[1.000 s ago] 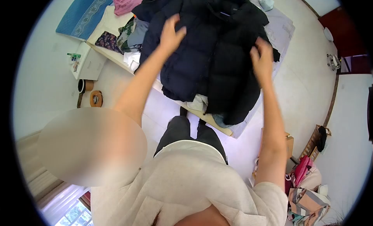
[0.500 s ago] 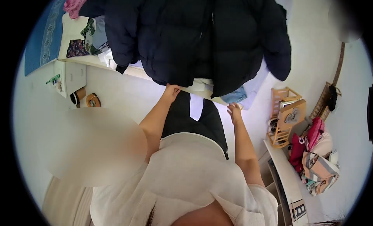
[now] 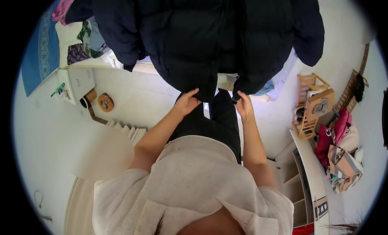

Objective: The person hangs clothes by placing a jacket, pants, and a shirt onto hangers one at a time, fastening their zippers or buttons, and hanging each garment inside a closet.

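A black puffer jacket [image 3: 182, 45] lies front side up before me, its hem towards my body and its front opening parted near the bottom. My left hand [image 3: 188, 103] is closed on the hem just left of the opening, thumb on top. On the other side of the gap, my right hand [image 3: 244, 105] pinches the lower front corner, where the edge is lifted and bunched. The jacket's upper part runs out of view at the top. A small piece of pale cloth [image 3: 224, 80] shows through the gap.
Folded clothes [image 3: 91, 39] and a pink cloth [image 3: 62, 9] lie at the left. A white cabinet [image 3: 76, 83] and a straw-coloured hat-like item [image 3: 105, 102] are below them. At right stand a wooden rack [image 3: 309, 108], cushions [image 3: 343, 130] and an open shelf unit [image 3: 299, 182].
My right hand has moved up and left and taken hold of the jacket's front corner. My left hand has shifted right along the hem. The jacket appears closer to me.
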### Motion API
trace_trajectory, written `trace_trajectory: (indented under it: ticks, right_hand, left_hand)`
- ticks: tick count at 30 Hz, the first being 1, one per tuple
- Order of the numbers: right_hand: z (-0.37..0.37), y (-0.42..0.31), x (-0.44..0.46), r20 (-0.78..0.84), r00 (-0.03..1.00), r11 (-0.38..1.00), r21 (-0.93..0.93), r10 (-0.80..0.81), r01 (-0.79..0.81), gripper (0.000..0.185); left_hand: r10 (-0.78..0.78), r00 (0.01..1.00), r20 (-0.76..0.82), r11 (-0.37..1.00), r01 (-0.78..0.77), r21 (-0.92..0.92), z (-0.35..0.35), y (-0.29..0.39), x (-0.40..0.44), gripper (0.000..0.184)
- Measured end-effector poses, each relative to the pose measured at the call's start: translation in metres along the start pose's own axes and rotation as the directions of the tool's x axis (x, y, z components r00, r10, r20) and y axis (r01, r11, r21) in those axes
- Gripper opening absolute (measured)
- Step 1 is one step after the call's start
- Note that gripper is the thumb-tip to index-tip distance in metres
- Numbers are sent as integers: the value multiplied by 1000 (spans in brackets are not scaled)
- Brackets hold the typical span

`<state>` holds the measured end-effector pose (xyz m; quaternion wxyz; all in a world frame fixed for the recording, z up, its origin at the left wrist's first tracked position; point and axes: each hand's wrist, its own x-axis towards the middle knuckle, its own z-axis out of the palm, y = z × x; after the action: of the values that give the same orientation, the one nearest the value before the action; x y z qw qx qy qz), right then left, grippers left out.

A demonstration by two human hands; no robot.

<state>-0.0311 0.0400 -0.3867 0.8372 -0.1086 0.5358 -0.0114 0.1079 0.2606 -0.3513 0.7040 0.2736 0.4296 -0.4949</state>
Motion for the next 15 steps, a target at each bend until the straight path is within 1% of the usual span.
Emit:
trace_trajectory:
  ticks: [1, 3, 4, 7, 9, 10, 11, 13, 15]
  right_hand:
    - [35, -6, -30, -26, 1000, 1000, 5, -18, 18, 14]
    - [39, -4, -58, 58, 998, 999, -50, 8, -5, 19]
    - [51, -5, -76, 116, 993, 1000, -22, -10, 13, 21]
    - [92, -15, -121, 287, 956, 997, 40, -67, 58, 29]
    - [118, -23, -146, 386, 916, 994, 50, -109, 97, 36]
    - [140, -27, -159, 196, 977, 992, -70, -88, 103, 43]
    - [126, -27, -148, 189, 982, 978, -207, 20, 20, 49]
    - [146, -30, -163, 239, 963, 979, -130, -125, 160, 43]
    - [159, -46, -183, 311, 945, 948, -260, -99, 185, 35]
  left_hand:
    - [-20, 1000, 18, 1000, 20, -3, 11, -2, -13, 29]
    - [-55, 997, 56, 998, 56, -2, 34, -3, -36, 30]
    - [-73, 995, 70, 997, 72, 18, 38, -3, -45, 30]
    - [-7, 992, 128, 997, -3, 76, 70, 1, -85, 29]
    - [75, 986, 147, 979, -101, 177, 95, 4, -109, 29]
    - [117, 980, 162, 962, -152, 226, 105, 3, -119, 28]
    - [161, 978, 135, 946, -192, 262, 114, 2, -128, 28]
    - [258, 962, 94, 903, -274, 331, 129, 1, -144, 28]
    - [278, 947, 164, 877, -319, 359, 138, 3, -158, 22]
